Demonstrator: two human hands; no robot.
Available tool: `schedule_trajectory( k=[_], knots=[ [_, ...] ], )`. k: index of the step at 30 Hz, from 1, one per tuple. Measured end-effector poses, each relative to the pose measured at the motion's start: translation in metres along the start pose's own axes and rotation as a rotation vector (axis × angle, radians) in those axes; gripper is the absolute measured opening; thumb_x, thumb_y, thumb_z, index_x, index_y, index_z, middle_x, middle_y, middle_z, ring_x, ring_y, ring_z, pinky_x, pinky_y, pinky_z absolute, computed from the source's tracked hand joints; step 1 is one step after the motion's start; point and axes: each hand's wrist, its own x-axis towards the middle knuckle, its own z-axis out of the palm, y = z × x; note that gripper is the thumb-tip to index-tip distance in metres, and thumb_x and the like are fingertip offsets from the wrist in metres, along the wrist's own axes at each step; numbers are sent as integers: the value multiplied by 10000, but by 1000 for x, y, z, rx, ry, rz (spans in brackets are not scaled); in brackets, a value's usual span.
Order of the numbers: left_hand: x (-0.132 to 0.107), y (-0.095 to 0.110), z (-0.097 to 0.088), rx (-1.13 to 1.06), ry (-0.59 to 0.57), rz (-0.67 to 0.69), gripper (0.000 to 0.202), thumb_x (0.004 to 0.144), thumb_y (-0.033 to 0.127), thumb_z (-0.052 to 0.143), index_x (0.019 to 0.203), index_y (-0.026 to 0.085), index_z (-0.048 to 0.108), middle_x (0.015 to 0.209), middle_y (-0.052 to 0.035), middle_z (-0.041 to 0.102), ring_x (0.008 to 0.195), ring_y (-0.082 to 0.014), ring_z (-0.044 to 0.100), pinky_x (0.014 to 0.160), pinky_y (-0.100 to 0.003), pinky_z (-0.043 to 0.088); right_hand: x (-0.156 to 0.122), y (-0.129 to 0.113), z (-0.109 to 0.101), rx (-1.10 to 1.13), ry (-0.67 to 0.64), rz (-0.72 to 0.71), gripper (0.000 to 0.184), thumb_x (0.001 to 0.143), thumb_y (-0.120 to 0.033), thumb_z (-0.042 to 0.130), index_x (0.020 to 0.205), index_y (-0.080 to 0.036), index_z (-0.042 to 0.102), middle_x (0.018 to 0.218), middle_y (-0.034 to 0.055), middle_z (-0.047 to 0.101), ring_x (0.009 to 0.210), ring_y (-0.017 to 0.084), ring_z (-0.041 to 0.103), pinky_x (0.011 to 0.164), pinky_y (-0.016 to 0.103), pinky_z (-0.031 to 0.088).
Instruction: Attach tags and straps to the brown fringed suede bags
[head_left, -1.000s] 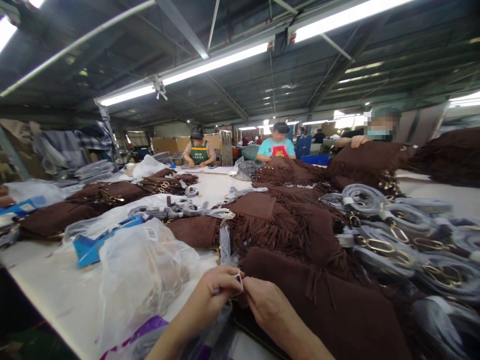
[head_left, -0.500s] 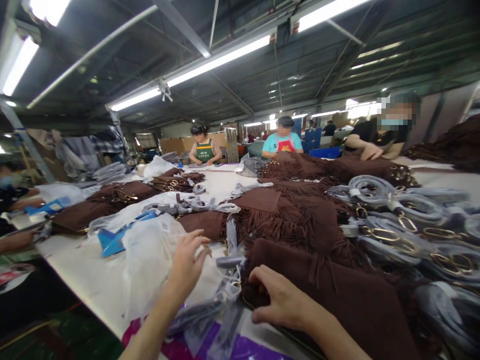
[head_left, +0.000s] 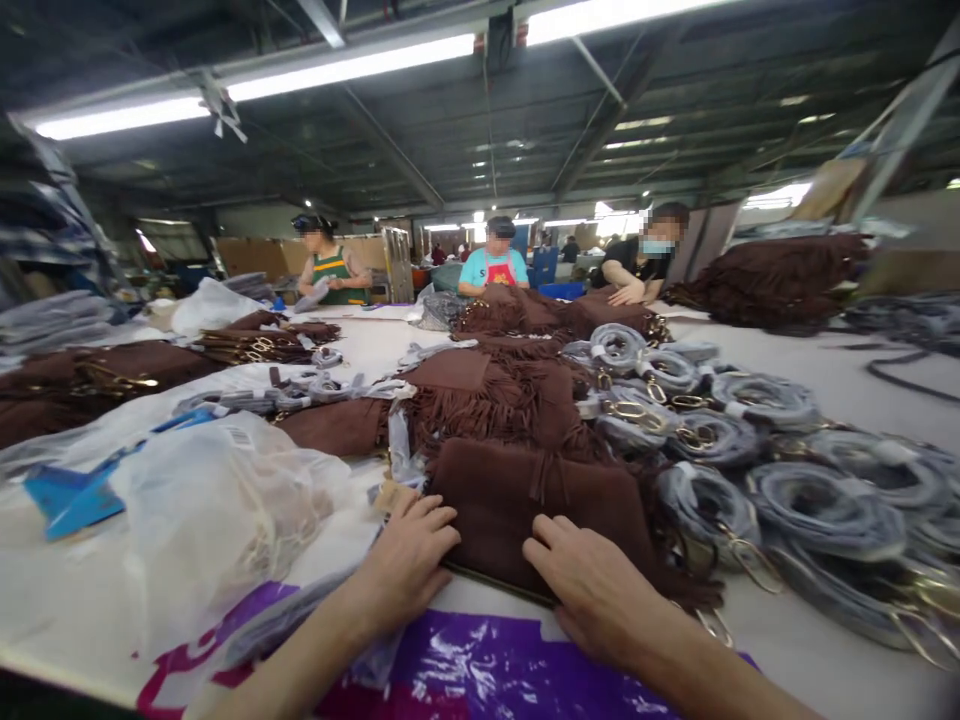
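A dark brown suede-like bag [head_left: 495, 510] with thin tassels on its front lies flat on the table before me. My left hand [head_left: 409, 560] rests at the bag's left end, fingers stretched out over its edge. On the near part of the bag lies my right hand [head_left: 589, 575], its fingers slightly bent and spread on the fabric. Beyond the bag is a pile of brown fringed bags [head_left: 487, 390]. A small tan piece [head_left: 394, 497] shows behind my left hand; I cannot make out what it is.
Coiled straps [head_left: 780, 400] in clear wrapping, with gold clasps, crowd the right. Left are a translucent plastic bag [head_left: 217, 500] and a blue tape dispenser [head_left: 75, 495]. Purple printed plastic [head_left: 480, 650] lies along the near edge. Several co-workers, including one in turquoise [head_left: 487, 270], stand across the table.
My view has turned to the right. My left hand has come down from the air onto the bag's left end. My right hand has moved from that end to the bag's near side.
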Motion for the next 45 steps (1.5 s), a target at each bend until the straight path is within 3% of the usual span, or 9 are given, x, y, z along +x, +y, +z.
schedule_trajectory(
  k=[7,12,17,21,26,31,37,41,45],
  knots=[
    [19,-16,0,186,-44,99,123,857,100,533,922,168,612,1070,-109,660,1019,-264,585,863,-364,438,-17,31,25,-14,190,-16,178,807,-13,619,805,-190,601,823,53,642,734,237,614,611,330,417],
    [24,-17,-2,90,172,-3,221,948,154,371,900,196,582,860,-62,652,790,-219,591,721,-316,435,-15,58,2,86,368,112,138,959,-105,449,884,-204,508,874,33,579,748,191,599,651,297,436],
    [28,14,-9,123,427,68,302,899,69,363,1053,173,602,1143,-132,636,1029,-272,572,909,-400,438,-12,64,1,154,473,162,168,964,-107,365,889,-221,463,880,38,553,779,202,590,682,314,460],
    [36,47,6,33,247,281,320,854,31,399,1006,178,639,1034,-101,675,913,-248,609,810,-336,480,-16,64,5,252,480,151,179,966,-121,352,865,-227,455,853,29,541,766,203,593,690,324,455],
    [52,48,26,-196,-20,223,367,658,-27,479,836,194,713,855,-94,716,731,-239,645,625,-285,443,-23,69,-11,258,471,185,174,973,-136,360,872,-222,473,859,31,557,789,206,596,696,326,441],
    [46,34,-2,-500,126,141,437,756,18,426,1001,246,708,953,-61,738,869,-231,662,728,-278,455,-23,65,-15,37,406,255,116,964,-153,432,914,-214,516,906,39,590,754,211,624,566,294,388],
    [40,40,-17,-78,7,-269,417,792,-25,389,1079,170,620,969,-139,721,922,-269,680,777,-335,457,-17,54,-6,-67,398,280,94,967,-176,482,897,-208,535,886,32,592,708,208,635,490,284,319],
    [33,37,-22,12,-8,-237,348,864,31,373,1041,217,608,932,-79,728,889,-230,691,732,-295,465,-17,54,-11,-31,403,320,103,976,-167,474,902,-201,537,900,37,592,757,223,633,515,290,344],
    [26,33,-35,167,196,-187,238,945,191,382,881,201,612,847,-73,697,829,-257,664,725,-350,486,-19,59,-19,86,420,319,107,982,-156,460,927,-207,535,924,29,603,804,219,628,585,295,387]
  ],
)
